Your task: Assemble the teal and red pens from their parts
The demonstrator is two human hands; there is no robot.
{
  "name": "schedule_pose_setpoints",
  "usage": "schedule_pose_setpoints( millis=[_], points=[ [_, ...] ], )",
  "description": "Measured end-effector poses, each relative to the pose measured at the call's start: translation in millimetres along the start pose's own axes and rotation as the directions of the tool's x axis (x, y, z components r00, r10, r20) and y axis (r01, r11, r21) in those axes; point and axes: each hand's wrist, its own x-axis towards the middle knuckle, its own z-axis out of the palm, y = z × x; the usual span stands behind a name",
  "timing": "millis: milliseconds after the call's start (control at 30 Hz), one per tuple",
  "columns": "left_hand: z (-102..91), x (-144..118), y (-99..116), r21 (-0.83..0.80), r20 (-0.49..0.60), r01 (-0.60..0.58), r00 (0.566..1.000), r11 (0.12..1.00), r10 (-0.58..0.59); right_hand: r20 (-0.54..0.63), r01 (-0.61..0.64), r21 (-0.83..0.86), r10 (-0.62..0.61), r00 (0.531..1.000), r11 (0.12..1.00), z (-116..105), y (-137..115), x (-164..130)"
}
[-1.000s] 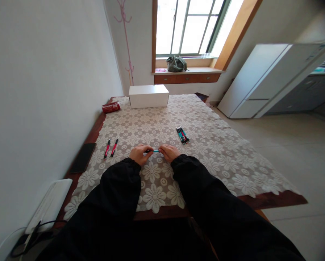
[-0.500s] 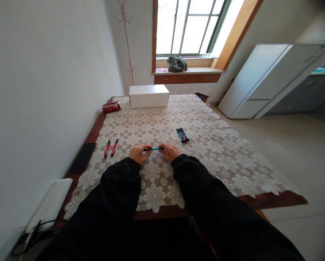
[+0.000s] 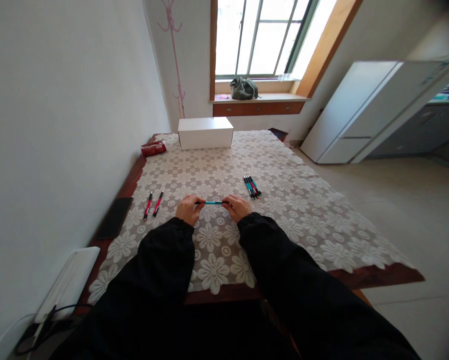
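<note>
At centre frame, above the lace-covered wooden counter (image 3: pixel 284 210): slim teal pen with black ends (image 3: pixel 213 202) held level | left hand (image 3: pixel 187 209) grip pinched shut on its left end | right hand (image 3: pixel 238 207) grip pinched shut on its right end | two red-and-black pens (image 3: pixel 153 204) lie left | bundle of teal and red pens (image 3: pixel 252 186) lies upper right.

Both hands on one teal pen (image 3: pixel 213 202) — left hand (image 3: pixel 187 209) pinches one end, right hand (image 3: pixel 238 207) the other — level above the lace cloth (image 3: pixel 303 210). Two red pens (image 3: pixel 153 204) left, pen bundle (image 3: pixel 252 186) right.
</note>
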Motion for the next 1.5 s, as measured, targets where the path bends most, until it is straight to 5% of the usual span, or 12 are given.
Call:
schedule_pose_setpoints(
  millis=[167, 500, 800, 1133, 1500],
  points=[
    [-0.2, 0.6, 1.3, 0.014, -0.013, -0.021, 1.0, 1.0, 0.021, 0.046, -0.034, 0.03, 0.032, 0.998, 0.999, 1.3, 2.8, 0.8],
    [-1.5, 3.3, 0.3, -0.037, -0.03, 0.162, 0.986, 0.986, -0.163, -0.133, -0.053, 0.073, 0.063, 0.989, 0.996, -7.1, 16.1, 1.5],
    [0.6, 3.0, -4.2, -0.031, 0.007, 0.195, 0.981, 0.98, -0.195, -0.202, 0.001, 0.083, 0.015, 0.979, 0.997, -9.4, 12.0, 0.9],
    [-3.5, 2.8, -0.2, -0.073, -0.081, 0.194, 0.976, 0.978, -0.2, -0.094, -0.07, 0.133, 0.083, 0.992, 0.989, -6.9, 16.5, 2.1],
    [-4.5, 3.4, 5.2, -0.105, 0.05, 0.278, 0.96, 0.955, -0.275, -0.267, 0.021, 0.141, 0.017, 0.964, 0.99, -13.5, 11.0, 1.5]
  ],
)
